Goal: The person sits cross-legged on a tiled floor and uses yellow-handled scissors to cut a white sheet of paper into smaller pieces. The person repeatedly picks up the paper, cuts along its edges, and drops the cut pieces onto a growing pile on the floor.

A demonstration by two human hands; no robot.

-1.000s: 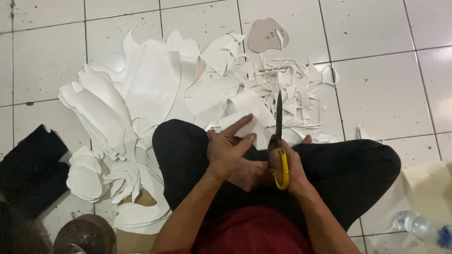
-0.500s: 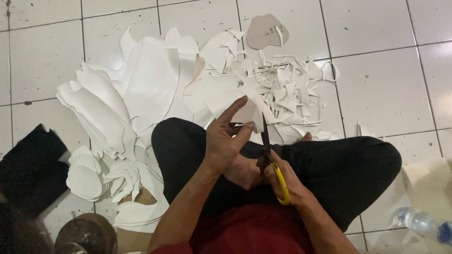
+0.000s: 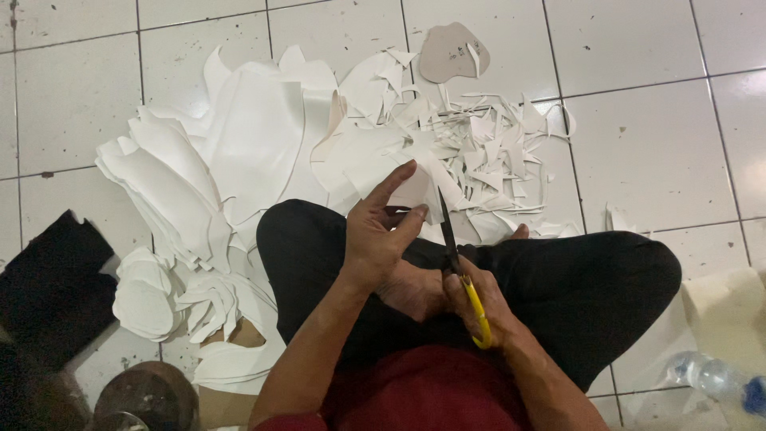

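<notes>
Count: one pair of scissors (image 3: 456, 263) with yellow handles, one small white piece (image 3: 415, 190) being worked on, one tan heart-like template (image 3: 452, 53) on the far floor, one clear plastic bottle (image 3: 718, 381) at near right, one black cloth (image 3: 49, 281) at the left edge, one round dark object (image 3: 148, 395) at near left. Cut white sheets (image 3: 239, 144) lie in a fanned stack at far left, too many and too overlapped to count; a smaller stack of rounded cutouts (image 3: 148, 299) sits nearer, left of the knee. White offcuts (image 3: 495, 152) are scattered in a heap at far centre-right, also uncountable. Left hand (image 3: 381, 239): half open, index finger stretched out along the white piece, thumb pinching it from below, other fingers curled loosely. The piece sits just beyond the crossed legs, touching the scissor blades. Right hand (image 3: 479, 307): clenched around the yellow handles, blades pointing away from the body and nearly closed, tips at the edge of the piece. Both hands are over the lap, close together, right hand slightly nearer to the body.
</notes>
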